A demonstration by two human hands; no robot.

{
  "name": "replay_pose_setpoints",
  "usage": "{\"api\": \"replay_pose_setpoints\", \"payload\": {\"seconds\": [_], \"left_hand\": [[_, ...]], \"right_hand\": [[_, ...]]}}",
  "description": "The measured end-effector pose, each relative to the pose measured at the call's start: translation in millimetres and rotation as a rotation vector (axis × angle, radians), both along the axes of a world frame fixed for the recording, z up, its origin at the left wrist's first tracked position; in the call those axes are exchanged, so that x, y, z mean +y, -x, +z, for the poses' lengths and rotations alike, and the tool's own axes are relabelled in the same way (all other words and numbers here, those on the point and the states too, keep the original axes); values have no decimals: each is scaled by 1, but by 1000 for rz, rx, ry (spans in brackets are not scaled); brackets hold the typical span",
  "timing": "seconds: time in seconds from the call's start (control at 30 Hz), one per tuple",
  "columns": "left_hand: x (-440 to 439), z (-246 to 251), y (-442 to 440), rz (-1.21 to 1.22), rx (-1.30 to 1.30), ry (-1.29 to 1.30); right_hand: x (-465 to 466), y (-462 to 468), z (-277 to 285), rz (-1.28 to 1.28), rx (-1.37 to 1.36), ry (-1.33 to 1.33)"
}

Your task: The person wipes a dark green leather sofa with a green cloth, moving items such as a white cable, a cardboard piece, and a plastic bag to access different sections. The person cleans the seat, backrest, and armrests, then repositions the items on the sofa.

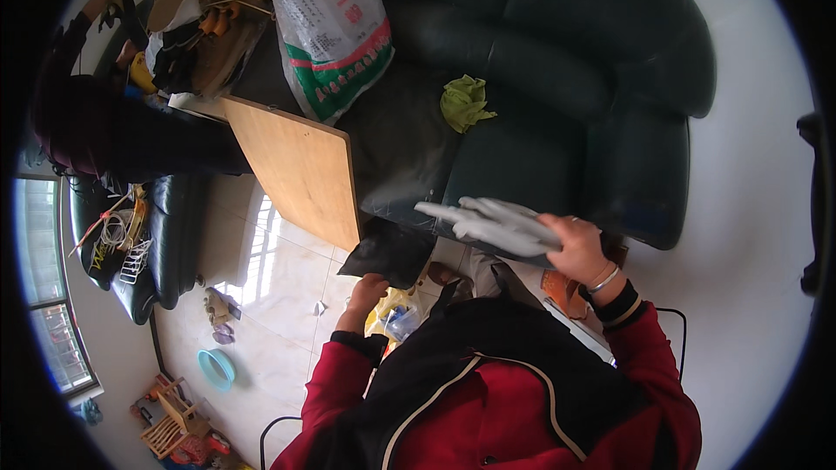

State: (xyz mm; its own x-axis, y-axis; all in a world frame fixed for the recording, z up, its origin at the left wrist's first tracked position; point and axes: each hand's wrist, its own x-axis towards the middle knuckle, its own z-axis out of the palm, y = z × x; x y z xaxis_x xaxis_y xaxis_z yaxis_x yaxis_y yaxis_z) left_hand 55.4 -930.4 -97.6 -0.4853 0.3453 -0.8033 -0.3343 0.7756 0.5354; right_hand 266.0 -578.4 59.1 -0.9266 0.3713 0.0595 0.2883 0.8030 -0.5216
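My left hand (368,292) grips the near edge of a black, slightly glossy flat piece (395,254), which hangs in front of the sofa; whether it is leather, cloth or plastic I cannot tell. In my right hand (578,245) is a bundle of whitish-grey cloth (499,225), blurred by motion and possibly gloves. It is above the front edge of the dark green leather sofa (522,150). A crumpled yellow-green cloth (466,103) lies on the seat beyond it. Below my left hand, a yellowish plastic bag (395,316) with mixed things inside sits on the floor.
A wooden board (297,166) stands tilted left of the seat. Behind it are a printed white plastic sack (333,26) and a pile of mixed items (209,32). Another person (85,117) is at the left. A light-blue basin (216,369) and small wooden chair (173,414) are on the floor.
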Motion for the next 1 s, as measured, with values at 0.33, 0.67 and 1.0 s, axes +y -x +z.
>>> {"api": "replay_pose_setpoints", "payload": {"seconds": [0.33, 0.67, 1.0], "left_hand": [[-7, -18, -14, -331, 263, 28], [-50, -41, -29, -478, 281, 328], [-66, -68, -26, -359, 239, 299]], "right_hand": [[53, -25, -46, -931, 401, 743], [83, -25, -54, -1152, 592, 1069], [112, -62, -85, -1014, 929, 1234]]}}
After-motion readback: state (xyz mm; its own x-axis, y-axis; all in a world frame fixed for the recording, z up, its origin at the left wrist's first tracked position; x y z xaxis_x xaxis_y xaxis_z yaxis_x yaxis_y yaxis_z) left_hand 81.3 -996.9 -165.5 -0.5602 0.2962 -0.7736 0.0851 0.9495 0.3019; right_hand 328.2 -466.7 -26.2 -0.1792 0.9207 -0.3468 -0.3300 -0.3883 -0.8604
